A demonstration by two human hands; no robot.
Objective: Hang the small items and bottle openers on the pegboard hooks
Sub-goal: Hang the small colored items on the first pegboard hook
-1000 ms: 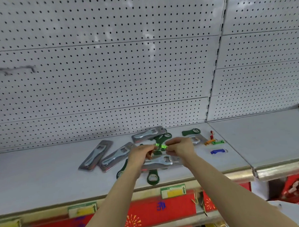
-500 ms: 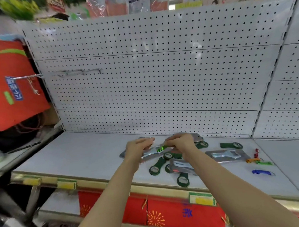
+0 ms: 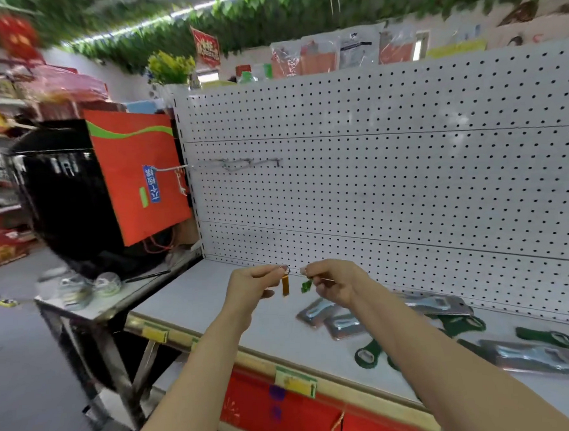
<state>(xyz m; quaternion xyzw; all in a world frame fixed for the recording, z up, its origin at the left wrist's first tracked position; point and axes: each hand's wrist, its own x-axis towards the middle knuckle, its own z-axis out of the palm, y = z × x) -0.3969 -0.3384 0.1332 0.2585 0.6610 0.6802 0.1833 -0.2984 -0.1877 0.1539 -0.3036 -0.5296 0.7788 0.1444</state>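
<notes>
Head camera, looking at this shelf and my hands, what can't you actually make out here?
- Head view: how the left hand grips the orange item; curled fingers hide its ring.
- The green item in the right hand: mostly covered by fingers, shape unclear.
- The pegboard hook: motion-blurred, count uncertain.
- A packaged opener: the right edge cuts it off.

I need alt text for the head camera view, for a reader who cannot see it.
Two raised hands each pinch a small item: the left hand an orange one, the right hand a green one. Behind stands a white pegboard with one hook; bottle openers lie on the shelf.
</notes>
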